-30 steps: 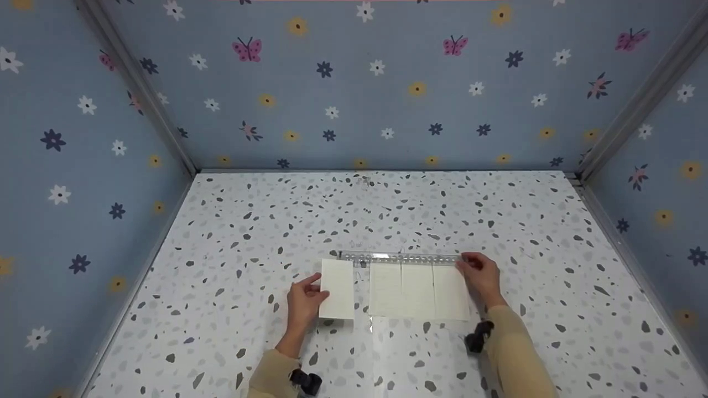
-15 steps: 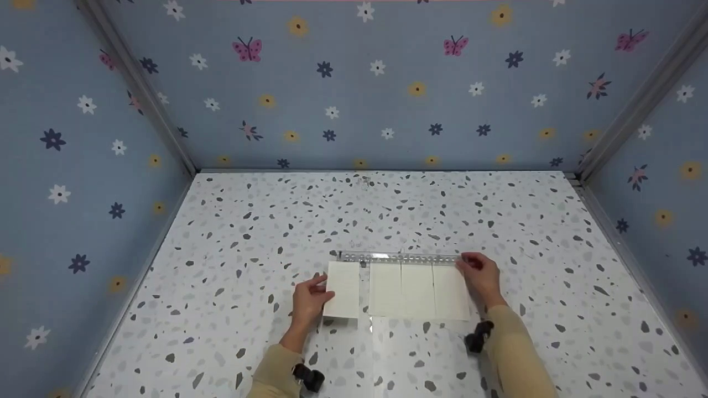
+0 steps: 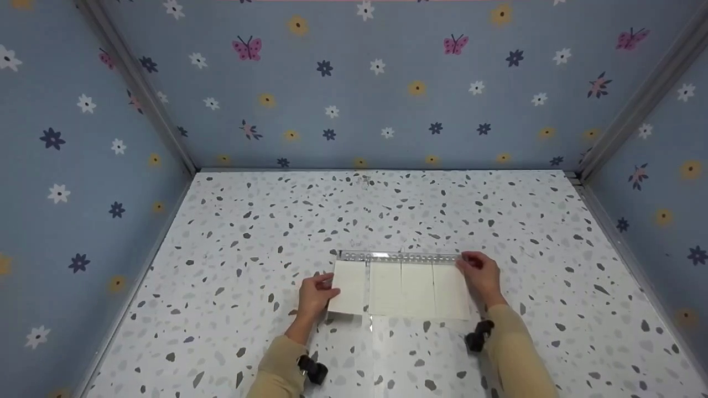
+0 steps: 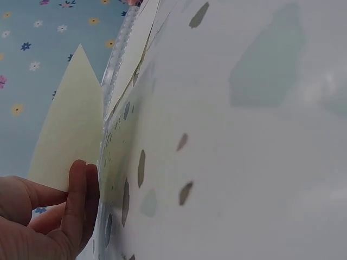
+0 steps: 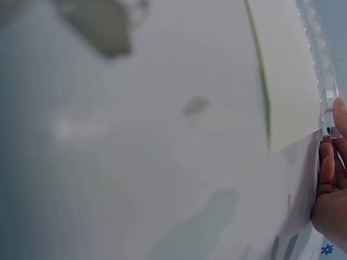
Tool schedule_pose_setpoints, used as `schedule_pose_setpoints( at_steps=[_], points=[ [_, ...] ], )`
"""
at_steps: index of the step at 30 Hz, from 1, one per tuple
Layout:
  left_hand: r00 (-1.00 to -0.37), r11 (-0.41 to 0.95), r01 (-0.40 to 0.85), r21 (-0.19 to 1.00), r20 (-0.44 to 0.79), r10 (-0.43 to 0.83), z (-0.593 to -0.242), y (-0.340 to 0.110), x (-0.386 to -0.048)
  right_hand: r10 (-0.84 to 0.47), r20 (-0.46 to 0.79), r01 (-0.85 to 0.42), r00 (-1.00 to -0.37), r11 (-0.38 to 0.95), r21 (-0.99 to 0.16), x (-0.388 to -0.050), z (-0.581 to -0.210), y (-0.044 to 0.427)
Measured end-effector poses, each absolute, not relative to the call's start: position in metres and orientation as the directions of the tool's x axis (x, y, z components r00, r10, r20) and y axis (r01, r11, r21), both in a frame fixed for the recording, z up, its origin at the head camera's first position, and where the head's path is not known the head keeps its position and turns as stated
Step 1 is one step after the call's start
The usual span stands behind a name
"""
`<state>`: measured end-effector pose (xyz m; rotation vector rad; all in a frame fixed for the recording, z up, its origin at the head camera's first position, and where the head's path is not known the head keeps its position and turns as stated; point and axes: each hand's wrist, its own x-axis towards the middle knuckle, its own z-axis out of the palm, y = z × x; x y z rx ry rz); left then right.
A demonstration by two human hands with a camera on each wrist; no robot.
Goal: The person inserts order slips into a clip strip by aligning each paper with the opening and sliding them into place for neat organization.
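Note:
My left hand (image 3: 315,296) pinches the left edge of a pale yellow paper slip (image 3: 350,287) between thumb and fingers. In the left wrist view that slip (image 4: 70,116) is tilted up off the table. Its top edge now meets a clear plastic strip (image 3: 387,256) with a row of bumps. Three similar paper slips (image 3: 417,290) lie side by side below the strip, to the right of the held one, with a narrow gap between. At the strip's right end, my right hand (image 3: 482,275) holds it between thumb and fingers, beside the rightmost slip (image 5: 290,76).
A white table (image 3: 265,221) with grey speckles spreads around the papers. Blue flowered panels (image 3: 354,83) enclose it at the back and both sides, joined by grey corner posts (image 3: 138,83). Black wrist devices (image 3: 312,369) sit at both sleeves.
My left hand has moved right and slightly away from me, bringing its slip closer to the other slips and up to the clear strip. The right hand and strip have stayed put.

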<state>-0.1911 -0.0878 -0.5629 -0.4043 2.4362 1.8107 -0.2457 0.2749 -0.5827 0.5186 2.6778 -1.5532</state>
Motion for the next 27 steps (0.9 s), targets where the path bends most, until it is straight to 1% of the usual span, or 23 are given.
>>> schedule_pose_setpoints(
  at_steps=[7,10,17,27],
  points=[
    [-0.964,0.278,-0.252,0.927,-0.216,-0.156,-0.565,-0.086,-0.195,0.287,-0.204,0.318,-0.936,0.444,-0.838,-0.247,-0.584,0.275],
    [-0.965,0.291,-0.247,0.924,-0.209,-0.156,-0.565,-0.085,-0.196,0.288,-0.2,0.315,-0.936,0.439,-0.841,-0.248,-0.585,0.275],
    [-0.955,0.277,-0.287,0.917,-0.249,-0.163,-0.566,-0.083,-0.202,0.268,-0.13,0.248,-0.955,0.472,-0.846,-0.245,-0.583,0.276],
    [-0.95,0.294,-0.302,0.907,-0.263,-0.166,-0.565,-0.081,-0.207,0.285,-0.16,0.282,-0.945,0.46,-0.842,-0.247,-0.585,0.275]
  ],
)
